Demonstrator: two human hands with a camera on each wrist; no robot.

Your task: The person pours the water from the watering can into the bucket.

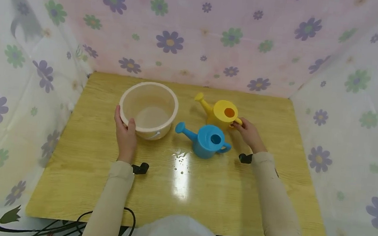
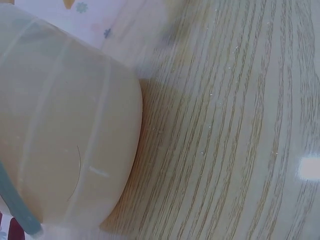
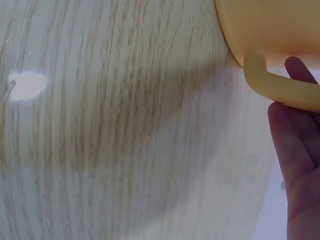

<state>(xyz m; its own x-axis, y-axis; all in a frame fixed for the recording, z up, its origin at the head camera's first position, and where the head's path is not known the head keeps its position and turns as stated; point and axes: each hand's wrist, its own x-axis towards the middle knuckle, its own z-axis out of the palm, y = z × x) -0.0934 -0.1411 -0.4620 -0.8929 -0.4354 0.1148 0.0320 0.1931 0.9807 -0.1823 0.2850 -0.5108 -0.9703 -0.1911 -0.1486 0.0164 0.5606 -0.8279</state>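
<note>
A cream bucket (image 1: 171, 122) stands on the table at the back left. My left hand (image 1: 127, 139) holds its near left side, with the thumb at the rim and the fingers along the outer wall. In the left wrist view, the bucket's wall (image 2: 75, 120) shows, but the hand does not. To the right, my right hand (image 1: 249, 133) grips the handle of a yellow watering can (image 1: 217, 115). Fingers pass behind that handle (image 3: 285, 92) in the right wrist view. In front of the yellow can sits a blue watering can (image 1: 203, 149), touched by neither hand.
Small water drops (image 1: 182, 166) lie on the wooden table (image 1: 201, 205) near the blue can, beside a bright reflection. Flowered cloth (image 1: 196, 28) surrounds the table at the back and sides. Black cables (image 1: 131, 218) run by the left sleeve at the front edge.
</note>
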